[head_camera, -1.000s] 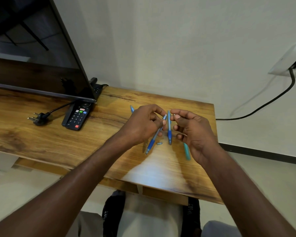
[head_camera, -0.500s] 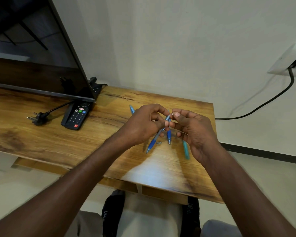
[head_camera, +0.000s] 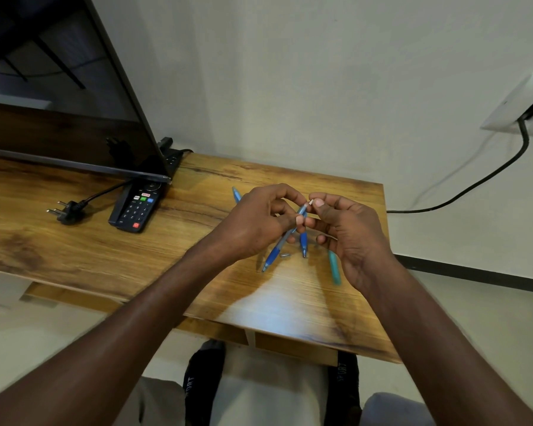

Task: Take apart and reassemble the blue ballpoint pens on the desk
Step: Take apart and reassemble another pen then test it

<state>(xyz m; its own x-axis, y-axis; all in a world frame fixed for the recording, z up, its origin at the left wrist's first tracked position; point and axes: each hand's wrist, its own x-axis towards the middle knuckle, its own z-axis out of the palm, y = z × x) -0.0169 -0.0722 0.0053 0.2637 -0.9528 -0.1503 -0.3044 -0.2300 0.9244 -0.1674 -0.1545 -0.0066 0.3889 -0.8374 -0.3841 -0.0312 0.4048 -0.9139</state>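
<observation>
My left hand [head_camera: 256, 221] grips a blue pen barrel [head_camera: 282, 242] that slants down to the left, tip toward the desk. My right hand [head_camera: 348, 238] pinches a thin white refill end [head_camera: 310, 202] at the barrel's top opening. A second blue pen [head_camera: 303, 242] lies on the wooden desk [head_camera: 136, 256] just under my hands. A small metal spring [head_camera: 285, 255] lies between the two pens. A teal pen part [head_camera: 334, 267] rests beside my right palm. Another blue pen [head_camera: 236, 194] peeks out behind my left hand.
A black remote [head_camera: 136, 207] and a loose black plug [head_camera: 65, 210] lie on the desk to the left, in front of a large dark screen [head_camera: 59, 103]. A black cable [head_camera: 474, 182] runs down the wall to the right. The desk's right edge is close to my right hand.
The second blue pen has left my right hand and now lies on the desk. My right fingers have moved to the top of the barrel held by my left hand.
</observation>
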